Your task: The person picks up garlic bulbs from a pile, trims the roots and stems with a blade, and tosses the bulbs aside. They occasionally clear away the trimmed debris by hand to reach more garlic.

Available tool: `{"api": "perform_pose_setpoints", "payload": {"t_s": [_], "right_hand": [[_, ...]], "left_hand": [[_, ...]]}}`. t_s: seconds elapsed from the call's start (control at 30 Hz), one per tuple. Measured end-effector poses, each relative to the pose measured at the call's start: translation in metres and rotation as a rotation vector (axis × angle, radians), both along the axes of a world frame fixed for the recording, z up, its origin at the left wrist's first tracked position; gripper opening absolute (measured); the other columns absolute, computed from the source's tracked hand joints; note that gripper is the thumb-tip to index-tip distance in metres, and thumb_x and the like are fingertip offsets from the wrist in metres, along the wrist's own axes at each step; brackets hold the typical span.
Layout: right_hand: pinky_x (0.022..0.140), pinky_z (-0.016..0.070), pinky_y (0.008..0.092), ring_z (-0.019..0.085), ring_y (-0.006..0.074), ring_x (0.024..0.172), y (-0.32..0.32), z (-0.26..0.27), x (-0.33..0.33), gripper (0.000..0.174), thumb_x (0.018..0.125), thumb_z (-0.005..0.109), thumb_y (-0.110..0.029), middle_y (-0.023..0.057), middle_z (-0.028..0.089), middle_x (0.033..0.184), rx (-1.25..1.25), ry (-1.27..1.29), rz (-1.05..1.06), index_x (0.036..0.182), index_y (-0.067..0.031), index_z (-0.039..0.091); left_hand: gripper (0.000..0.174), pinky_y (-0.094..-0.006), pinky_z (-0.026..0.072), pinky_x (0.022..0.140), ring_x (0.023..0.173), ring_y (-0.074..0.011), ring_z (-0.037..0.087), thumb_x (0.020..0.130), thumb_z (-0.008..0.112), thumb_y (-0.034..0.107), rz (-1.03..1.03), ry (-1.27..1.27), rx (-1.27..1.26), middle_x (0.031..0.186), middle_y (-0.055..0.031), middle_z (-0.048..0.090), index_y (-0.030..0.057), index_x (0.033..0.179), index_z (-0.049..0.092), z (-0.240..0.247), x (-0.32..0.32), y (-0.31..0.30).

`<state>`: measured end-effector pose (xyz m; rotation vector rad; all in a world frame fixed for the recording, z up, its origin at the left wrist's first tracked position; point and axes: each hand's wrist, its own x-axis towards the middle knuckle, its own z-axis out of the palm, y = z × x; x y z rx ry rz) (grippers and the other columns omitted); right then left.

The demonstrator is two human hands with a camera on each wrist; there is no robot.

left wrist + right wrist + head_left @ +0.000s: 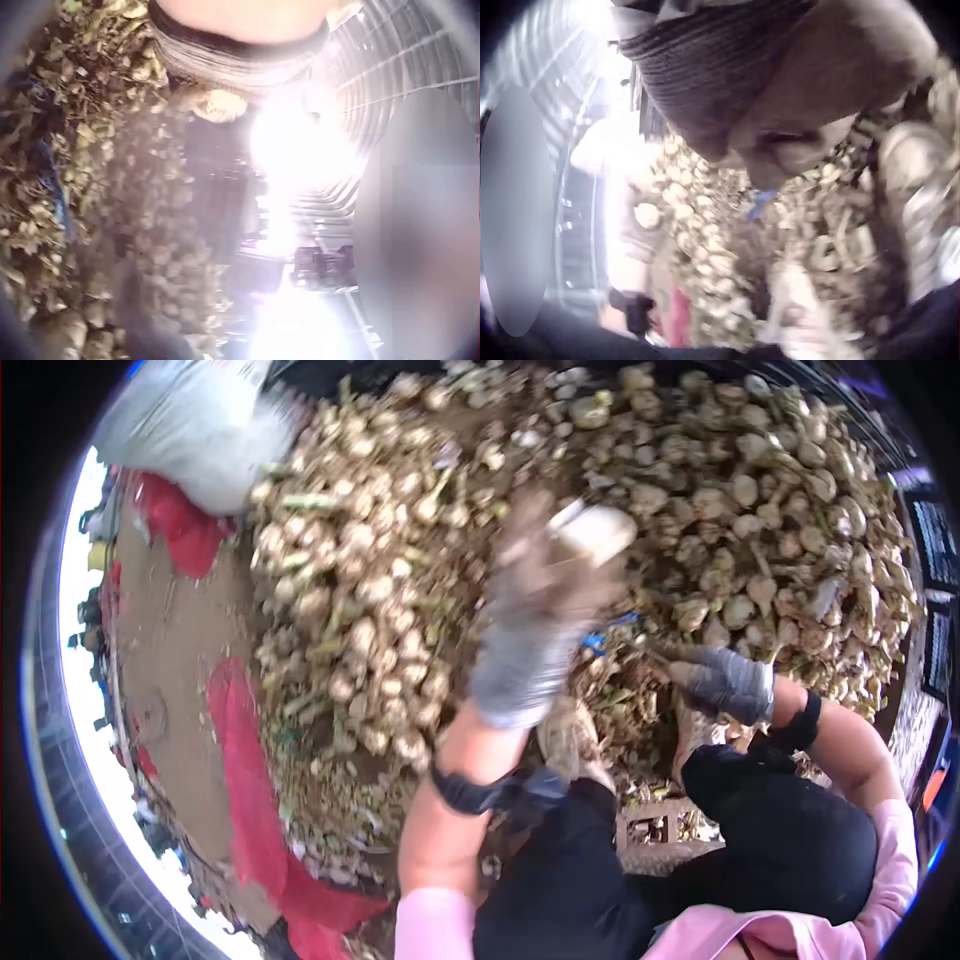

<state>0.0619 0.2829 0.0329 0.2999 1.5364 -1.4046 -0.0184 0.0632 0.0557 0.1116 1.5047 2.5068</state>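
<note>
Pale bulb (603,535) at your left hand's (535,615) fingers, heaped garlic (365,585) beyond.
Blur hides whether you pinch it; what your right hand (728,685) grips, below and beside the left, you can't tell either. Expect the bulb light, firm, its skin slippery and easily torn: hold its widest part.

Left hand (545,600) forward and blurred, right hand (728,682) near the knees
</note>
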Motion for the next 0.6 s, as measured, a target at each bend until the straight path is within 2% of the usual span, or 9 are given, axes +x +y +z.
{"api": "perform_pose_setpoints", "payload": {"t_s": [0.1, 0.17, 0.2, 0.27, 0.37, 0.4, 0.5, 0.53, 0.6], "right_hand": [[0.048, 0.0374, 0.0232, 0.044, 0.0071, 0.054, -0.009, 0.010, 0.000, 0.060, 0.095, 0.045, -0.043, -0.0020, 0.049, 0.065, 0.029, 0.129, 0.104, 0.142, -0.0077, 0.034], [0.047, 0.0364, 0.0224, 0.043, 0.0062, 0.054, -0.005, 0.013, 0.007, 0.060, 0.095, 0.048, -0.041, -0.0024, 0.048, 0.065, 0.004, 0.120, -0.004, 0.142, -0.0060, 0.034], [0.047, 0.0361, 0.0222, 0.043, 0.0060, 0.054, 0.001, 0.008, 0.012, 0.060, 0.095, 0.050, -0.040, -0.0025, 0.048, 0.065, -0.020, 0.117, -0.051, 0.141, -0.0053, 0.035], [0.047, 0.0354, 0.0214, 0.043, 0.0054, 0.054, 0.003, 0.001, 0.020, 0.058, 0.094, 0.052, -0.039, -0.0028, 0.049, 0.065, 0.105, 0.064, -0.183, 0.138, -0.0036, 0.038], [0.046, 0.0362, 0.0210, 0.044, 0.0062, 0.051, -0.004, 0.003, 0.022, 0.060, 0.094, 0.049, -0.044, -0.0022, 0.050, 0.066, 0.108, 0.136, -0.068, 0.136, -0.0020, 0.039], [0.045, 0.0364, 0.0209, 0.044, 0.0063, 0.051, -0.007, 0.007, 0.020, 0.062, 0.094, 0.049, -0.044, -0.0022, 0.050, 0.066, 0.120, 0.123, -0.048, 0.138, -0.0026, 0.038], [0.045, 0.0364, 0.0204, 0.044, 0.0061, 0.050, -0.024, 0.018, 0.013, 0.063, 0.094, 0.050, -0.042, -0.0025, 0.049, 0.065, 0.156, 0.113, 0.003, 0.141, -0.0046, 0.034], [0.045, 0.0364, 0.0204, 0.044, 0.0061, 0.050, -0.025, 0.017, 0.011, 0.063, 0.094, 0.050, -0.042, -0.0025, 0.049, 0.065, 0.159, 0.121, 0.003, 0.141, -0.0046, 0.034], [0.045, 0.0390, 0.0206, 0.047, 0.0066, 0.050, -0.024, 0.012, 0.010, 0.067, 0.092, 0.050, -0.045, -0.0010, 0.052, 0.067, 0.166, 0.140, 0.069, 0.140, -0.0025, 0.033]], "left_hand": [[0.054, -0.0353, 0.0495, 0.096, 0.125, -0.0274, 0.042, 0.081, 0.069, 0.005, -0.110, -0.102, 0.278, 0.136, -0.0151, 0.036, 0.0122, 0.129, 0.045, 0.018, 0.011, -0.022], [0.056, -0.0251, 0.0575, 0.077, 0.112, -0.0243, 0.054, 0.077, 0.069, -0.001, 0.164, -0.122, -0.247, 0.133, -0.0152, 0.041, 0.0097, 0.127, 0.047, 0.014, 0.033, -0.068], [0.049, -0.0229, 0.0586, 0.070, 0.094, -0.0185, 0.062, 0.077, 0.066, -0.003, 0.380, -0.148, -0.349, 0.115, -0.0129, 0.054, 0.0088, 0.122, 0.051, -0.007, 0.055, -0.100], [0.048, -0.0226, 0.0547, 0.053, 0.066, -0.0122, 0.057, 0.079, 0.063, -0.003, 0.628, -0.465, -0.468, 0.081, -0.0021, 0.056, 0.0100, 0.123, 0.050, 0.000, 0.101, -0.159], [0.043, -0.0266, 0.0433, 0.038, 0.052, -0.0147, 0.054, 0.081, 0.063, 0.004, 0.987, -0.725, -0.720, 0.077, -0.0056, 0.058, 0.0063, 0.121, 0.047, -0.053, 0.197, -0.248], [0.050, -0.0264, 0.0418, 0.039, 0.047, -0.0151, 0.049, 0.078, 0.064, 0.002, 1.034, -0.865, -0.756, 0.077, -0.0066, 0.058, 0.0054, 0.124, 0.044, -0.064, 0.220, -0.254], [0.033, -0.0288, 0.0472, 0.064, 0.069, -0.0148, 0.055, 0.072, 0.065, 0.001, 0.824, -0.804, -0.937, 0.083, -0.0063, 0.062, 0.0062, 0.105, 0.058, -0.180, 0.319, -0.303], [0.026, -0.0295, 0.0455, 0.075, 0.081, -0.0159, 0.054, 0.073, 0.067, 0.004, 0.678, -0.939, -1.190, 0.088, -0.0069, 0.062, 0.0052, 0.098, 0.062, -0.173, 0.308, -0.279], [0.039, -0.0314, 0.0456, 0.077, 0.085, -0.0184, 0.055, 0.073, 0.075, 0.013, 0.532, -0.786, -1.143, 0.096, -0.0100, 0.060, -0.0003, 0.107, 0.060, -0.164, 0.277, -0.235]]}}
